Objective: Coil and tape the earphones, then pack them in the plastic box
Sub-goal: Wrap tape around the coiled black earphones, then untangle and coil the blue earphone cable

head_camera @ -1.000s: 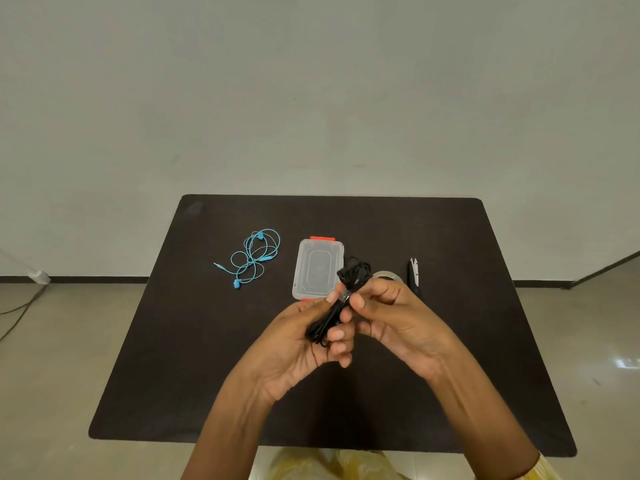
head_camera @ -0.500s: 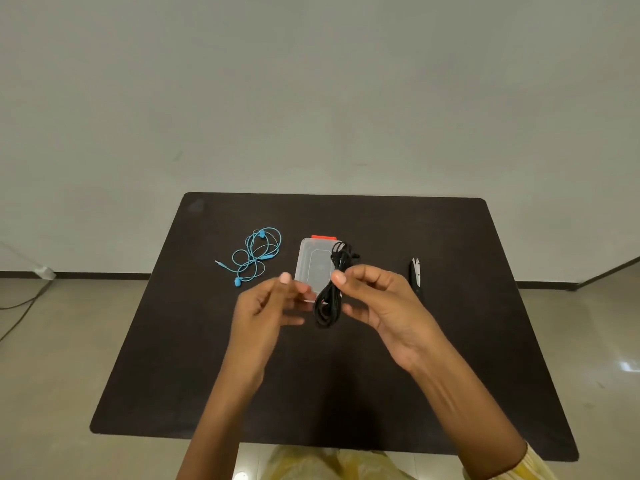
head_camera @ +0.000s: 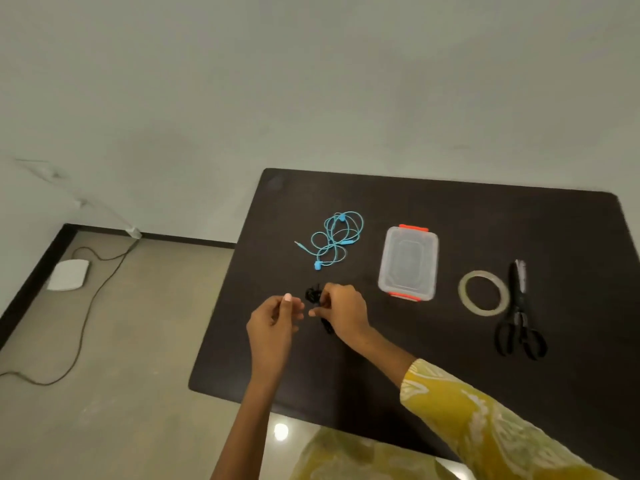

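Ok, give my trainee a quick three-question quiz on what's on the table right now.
1. True or false: the plastic box has its lid shut.
2. Which hand grips the black earphones? A) left hand B) right hand C) neither
3. Fill in: the tape roll lies between the box and the ______.

Key: 1. True, the lid sits on with its orange clips at both ends. 2. B; the left hand's fingers are pinched beside it, on what is hard to see. 3. scissors. The blue earphones lie loose, uncoiled.
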A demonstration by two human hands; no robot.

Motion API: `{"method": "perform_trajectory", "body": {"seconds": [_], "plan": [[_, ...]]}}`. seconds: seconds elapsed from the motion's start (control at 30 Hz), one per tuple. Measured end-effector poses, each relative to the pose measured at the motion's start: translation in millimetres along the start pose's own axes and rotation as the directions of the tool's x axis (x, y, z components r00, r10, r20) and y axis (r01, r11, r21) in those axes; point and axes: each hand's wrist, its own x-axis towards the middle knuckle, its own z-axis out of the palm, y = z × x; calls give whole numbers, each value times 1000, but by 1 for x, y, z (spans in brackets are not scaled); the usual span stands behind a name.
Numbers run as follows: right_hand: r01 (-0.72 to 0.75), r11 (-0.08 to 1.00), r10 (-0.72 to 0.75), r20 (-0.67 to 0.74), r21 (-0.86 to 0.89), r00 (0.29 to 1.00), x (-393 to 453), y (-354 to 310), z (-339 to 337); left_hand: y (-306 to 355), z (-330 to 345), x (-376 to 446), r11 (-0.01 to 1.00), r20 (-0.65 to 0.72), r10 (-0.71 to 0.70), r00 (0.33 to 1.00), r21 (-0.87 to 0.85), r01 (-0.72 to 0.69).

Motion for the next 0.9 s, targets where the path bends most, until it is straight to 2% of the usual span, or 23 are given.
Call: {"method": "perform_trajectory", "body": {"seconds": [0.13,0.23,0.33,0.47,0.53,0.6,0.67,0.73,0.8,0.9], "plan": [[101,975,-82,100,-197,992,32,-25,48,-14,-28,24,999,-10,-38,999,23,38],[154,954,-119,146,-259,982,46,-38,73,-23,-45,42,997,-5,-75,997,19,75],[124,961,-91,142,-245,986,52,-42,82,-30,-56,56,996,13,-93,996,15,93],[-7,996,1,-66,-93,998,66,-31,61,-32,-60,68,993,53,-111,992,-28,113],[-27,999,20,-190,-36,982,87,-20,41,-30,-60,76,991,74,-120,990,-47,123],[-23,998,7,-286,-53,958,113,-10,22,-31,-58,83,991,99,-112,989,-59,119],[-49,988,12,-243,-148,970,133,-1,12,-28,-54,81,990,121,-118,986,-62,126],[-106,963,83,-104,-246,991,145,6,11,-27,-48,79,989,150,-118,982,-67,129],[-98,933,120,41,-347,992,152,10,16,-27,-47,80,989,169,-117,979,-69,131],[-97,890,115,12,-446,993,159,12,24,-28,-47,94,993,229,-79,970,-67,96]]}}
